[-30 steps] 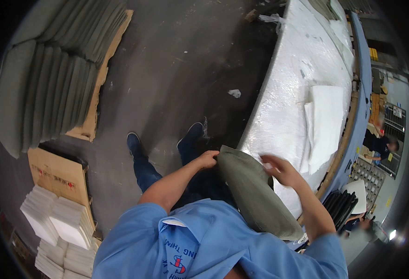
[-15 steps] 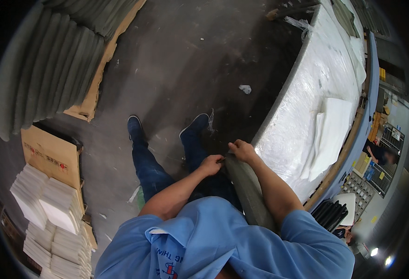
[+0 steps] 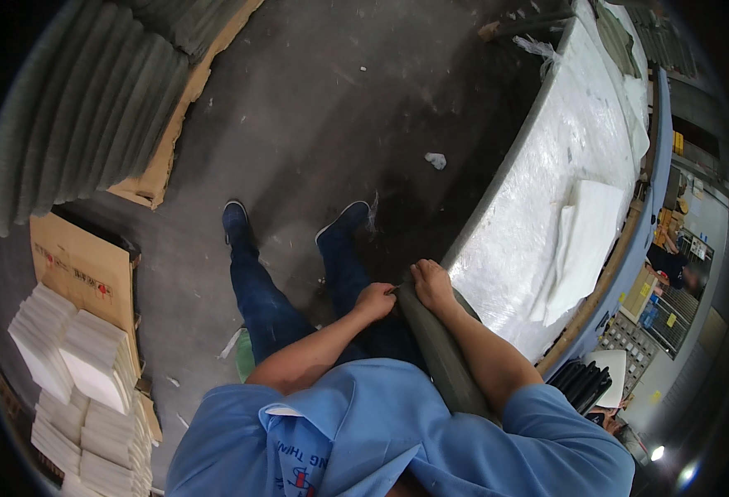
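A long grey-green padded piece (image 3: 439, 356), foam-like, lies along the inside of my right forearm against my body. My right hand (image 3: 433, 286) is closed over its far end, fingers curled down onto it. Just to the left, my left hand (image 3: 374, 302) is closed in a pinch beside that same end. A small thin dark bit shows at its fingertips, too small to name. My legs and dark shoes are beneath the hands.
To the right stands a table (image 3: 509, 199) covered in clear plastic, with folded white sheets (image 3: 584, 248) on it. Stacked grey pads (image 3: 91, 108) fill the far left, above a cardboard box (image 3: 82, 261) and white foam stacks (image 3: 95, 356). A plastic scrap (image 3: 435, 160) lies on the floor.
My right hand has come down and closed over the end of the grey-green piece. My left hand stays pinched beside it, slightly lower. The whole view has shifted a little.
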